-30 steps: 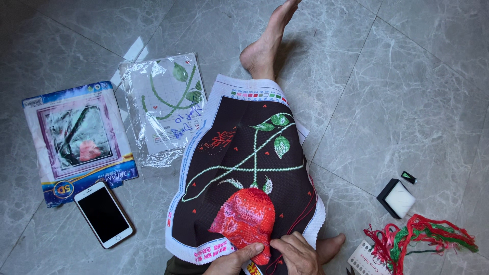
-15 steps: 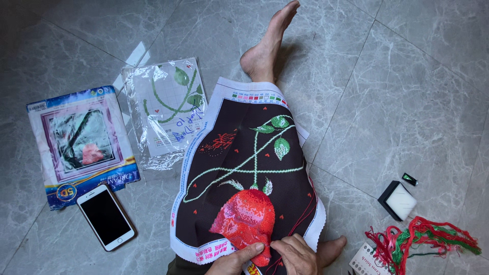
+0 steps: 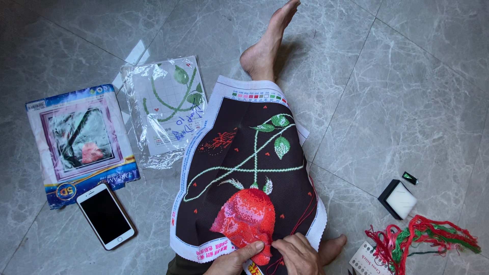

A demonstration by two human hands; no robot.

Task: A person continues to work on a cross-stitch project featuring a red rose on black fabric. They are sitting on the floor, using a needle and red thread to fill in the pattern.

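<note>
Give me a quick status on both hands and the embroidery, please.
Left hand and right hand both pressed on cross-stitch cloth, at red rose. Cloth draped over leg. Nothing in the way; thread bundle lies apart.

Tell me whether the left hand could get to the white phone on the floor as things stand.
Probably yes. The left hand rests on the dark stitched cloth, and the phone lies on that same side on bare floor, with nothing between them.
</note>
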